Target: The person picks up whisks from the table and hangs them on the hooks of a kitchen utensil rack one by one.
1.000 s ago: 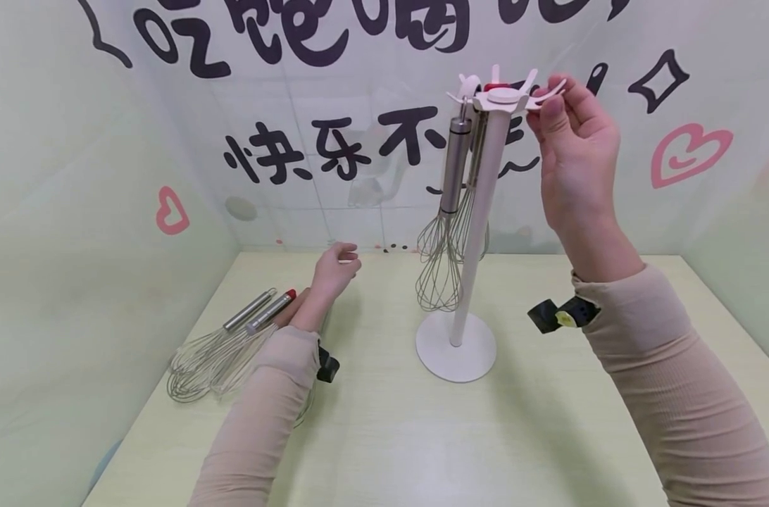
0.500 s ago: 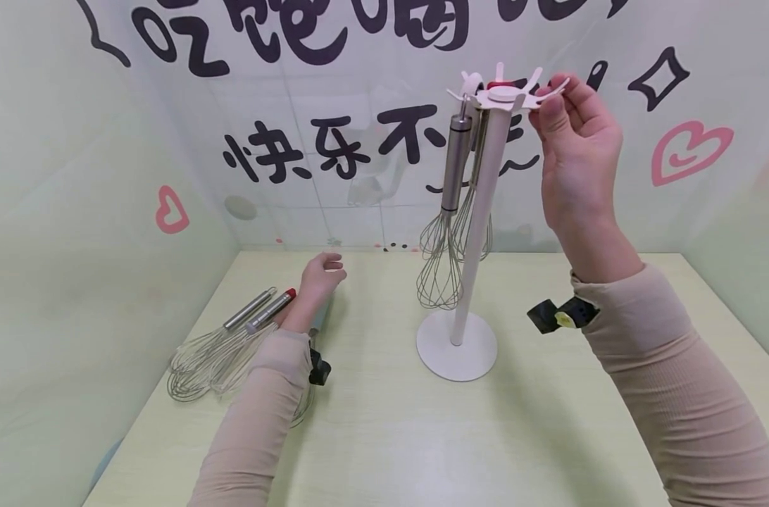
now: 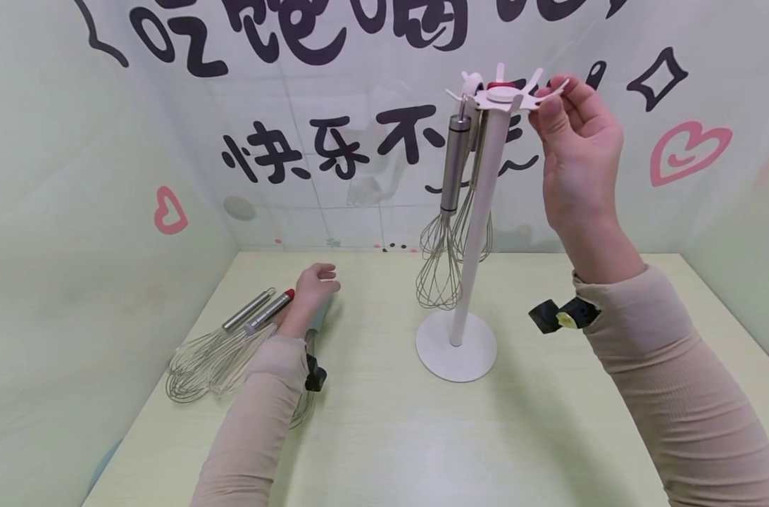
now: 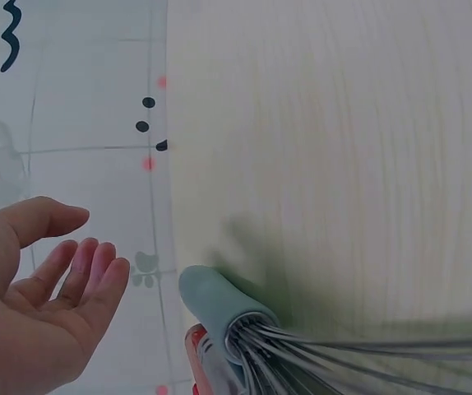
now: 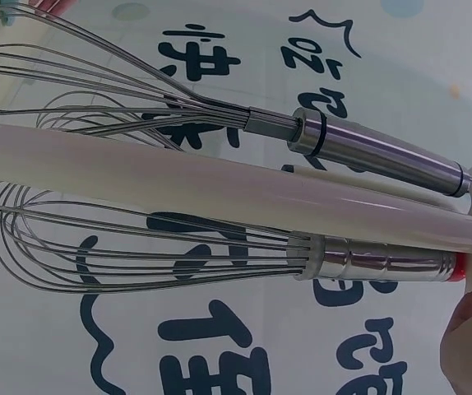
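My right hand (image 3: pixel 579 151) pinches one arm of the hook ring on top of a white utensil stand (image 3: pixel 482 225). Whisks hang from the ring: a steel-handled whisk (image 3: pixel 454 165) in front and, in the right wrist view, a red-ended whisk (image 5: pixel 384 259) beyond the pole. My left hand (image 3: pixel 311 292) hovers at the left with loosely bent fingers and nothing in them. Under it lies a whisk with a teal handle (image 4: pixel 219 300), partly hidden by the forearm in the head view. In the left wrist view, thumb and fingers are apart, to the left of that handle.
Left of the left forearm, a steel-handled whisk (image 3: pixel 246 310) and a red-tipped whisk (image 3: pixel 270 310) lie on the pale table (image 3: pixel 391 436). The stand's round base (image 3: pixel 438 359) sits mid-table. A printed cloth backdrop (image 3: pixel 359 91) rises behind the table's back edge.
My left hand has moved left and toward me, coming over the teal-handled whisk. The right hand keeps its pinch on the stand's ring, which shifted very slightly at first.
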Action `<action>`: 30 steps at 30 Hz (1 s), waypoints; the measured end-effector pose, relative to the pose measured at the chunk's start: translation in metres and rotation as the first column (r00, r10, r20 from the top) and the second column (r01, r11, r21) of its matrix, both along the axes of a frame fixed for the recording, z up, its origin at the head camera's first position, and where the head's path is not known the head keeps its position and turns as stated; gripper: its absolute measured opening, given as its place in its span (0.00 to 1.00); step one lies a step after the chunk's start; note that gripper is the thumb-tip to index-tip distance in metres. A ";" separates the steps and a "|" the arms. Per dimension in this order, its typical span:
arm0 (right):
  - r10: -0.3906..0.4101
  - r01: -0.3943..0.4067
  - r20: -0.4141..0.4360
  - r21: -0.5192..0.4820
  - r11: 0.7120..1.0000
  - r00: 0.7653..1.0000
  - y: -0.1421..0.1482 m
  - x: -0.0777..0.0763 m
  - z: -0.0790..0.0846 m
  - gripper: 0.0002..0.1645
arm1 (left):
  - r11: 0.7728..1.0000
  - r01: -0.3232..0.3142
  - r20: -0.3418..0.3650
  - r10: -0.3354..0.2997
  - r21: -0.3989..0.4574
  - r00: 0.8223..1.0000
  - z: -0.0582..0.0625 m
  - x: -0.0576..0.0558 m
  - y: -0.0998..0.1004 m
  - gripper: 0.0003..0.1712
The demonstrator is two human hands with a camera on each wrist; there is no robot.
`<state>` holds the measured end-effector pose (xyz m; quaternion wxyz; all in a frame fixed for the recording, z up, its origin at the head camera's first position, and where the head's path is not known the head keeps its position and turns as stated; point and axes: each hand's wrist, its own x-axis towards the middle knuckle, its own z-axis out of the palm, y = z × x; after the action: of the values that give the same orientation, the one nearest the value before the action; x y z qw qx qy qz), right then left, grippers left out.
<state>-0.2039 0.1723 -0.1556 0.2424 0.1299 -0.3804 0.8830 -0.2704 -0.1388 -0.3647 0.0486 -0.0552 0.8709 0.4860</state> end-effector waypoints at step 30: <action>-0.013 0.013 -0.003 0.030 0.999 1.000 0.000 0.001 0.000 0.07 | 0.995 -0.091 0.023 0.092 -0.033 0.996 -0.028 0.000 -0.017 0.32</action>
<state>-0.2026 0.1718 -0.1559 0.2469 0.1321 -0.3941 0.8754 -0.2706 -0.1554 -0.3929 0.0359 -0.1015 0.8744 0.4731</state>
